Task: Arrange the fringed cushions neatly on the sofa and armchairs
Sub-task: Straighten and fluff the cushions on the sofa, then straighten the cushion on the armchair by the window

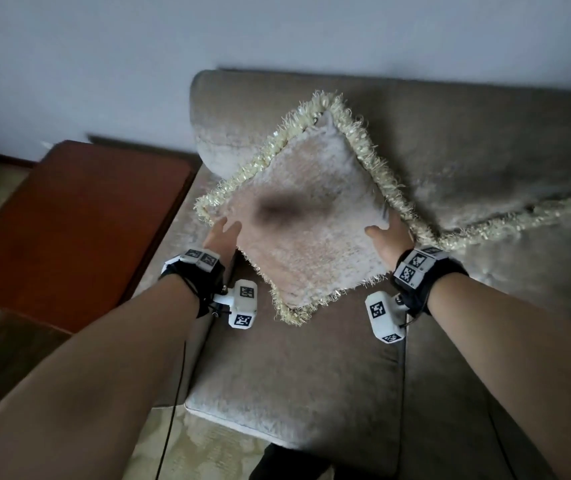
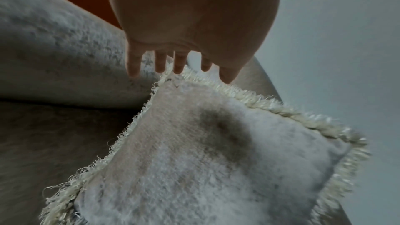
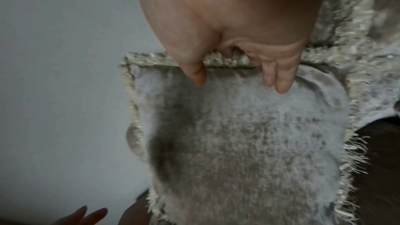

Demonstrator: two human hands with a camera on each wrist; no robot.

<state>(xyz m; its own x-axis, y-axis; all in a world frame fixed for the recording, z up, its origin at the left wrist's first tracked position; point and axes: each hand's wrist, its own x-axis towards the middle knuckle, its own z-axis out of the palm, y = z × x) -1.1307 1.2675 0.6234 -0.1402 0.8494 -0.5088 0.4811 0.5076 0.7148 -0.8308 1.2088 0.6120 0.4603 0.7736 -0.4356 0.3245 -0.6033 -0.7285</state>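
The square beige plush cushion [image 1: 306, 216] has a soft, short-piled velvety cloth face with a faint sheen and a darker brushed patch in the middle; its border is a shaggy cream yarn fringe [image 1: 363, 143], slightly glossy. The grey-beige upholstered sofa [image 1: 467, 140] wears similar matt, napped cloth. The reddish-brown wooden side table [image 1: 79, 223] looks smooth with a dull polish.
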